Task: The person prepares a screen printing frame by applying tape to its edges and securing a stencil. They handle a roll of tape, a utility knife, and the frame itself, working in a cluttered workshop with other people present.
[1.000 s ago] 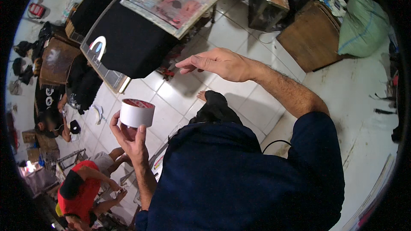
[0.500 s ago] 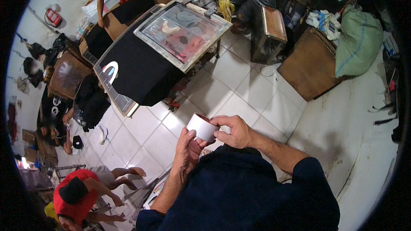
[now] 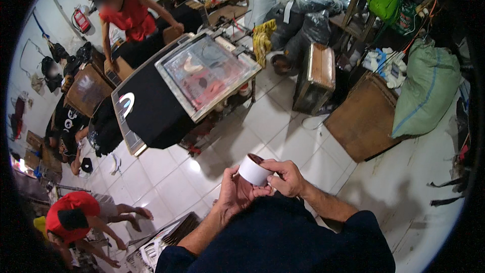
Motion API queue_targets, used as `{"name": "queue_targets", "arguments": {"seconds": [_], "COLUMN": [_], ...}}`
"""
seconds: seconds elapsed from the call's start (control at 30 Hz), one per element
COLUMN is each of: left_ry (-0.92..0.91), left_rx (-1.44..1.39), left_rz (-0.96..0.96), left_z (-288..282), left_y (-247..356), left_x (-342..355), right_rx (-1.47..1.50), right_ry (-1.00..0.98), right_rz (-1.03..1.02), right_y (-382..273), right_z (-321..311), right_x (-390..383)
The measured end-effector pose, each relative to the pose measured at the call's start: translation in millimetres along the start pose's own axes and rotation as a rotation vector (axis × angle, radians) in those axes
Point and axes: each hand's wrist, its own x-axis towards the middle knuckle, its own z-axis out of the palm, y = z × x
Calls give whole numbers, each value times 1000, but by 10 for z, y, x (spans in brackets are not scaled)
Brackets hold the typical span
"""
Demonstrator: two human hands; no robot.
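A roll of white tape (image 3: 252,172) with a reddish-brown core is held in front of my dark shirt. My left hand (image 3: 234,191) is wrapped round its left side and underside, with the thumb near the rim. On the roll's right side, my right hand (image 3: 287,178) pinches at the edge, thumb and index finger close together. Whether a loose end of tape is between those fingers cannot be made out. Ahead and to the left, a framed printing screen (image 3: 162,65) rests over black fabric (image 3: 151,121) on a tilted table, apart from my hands.
A person in red (image 3: 132,17) stands behind the table; another in red (image 3: 76,215) bends down at lower left. To the right are a wooden box (image 3: 316,78), a brown board (image 3: 361,116) and a full green sack (image 3: 427,88). White floor tiles (image 3: 275,124) lie between.
My view has shifted, so the roll and both hands sit lower and slightly further right in the picture. Both hands keep hold of the roll. The person behind the table shows more fully.
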Motion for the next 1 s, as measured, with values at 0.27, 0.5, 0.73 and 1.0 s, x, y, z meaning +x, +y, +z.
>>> {"name": "queue_targets", "arguments": {"seconds": [0.27,0.5,0.73,1.0], "left_ry": [-144,-38,-386,-205], "left_rx": [-198,-91,-125,571], "left_rz": [-282,-481,-871,-483], "left_z": [479,748,984,1333], "left_y": [-191,-72,370,1136], "left_x": [924,1855,3240,4330], "right_rx": [-171,-201,-321,-129], "right_ry": [55,281,411,606], "right_rz": [-160,-178,-133,51], "right_y": [-246,-10,89,318], "right_z": [-1013,-1604,-2502,-3122], "right_x": [-132,-35,296,1162]}}
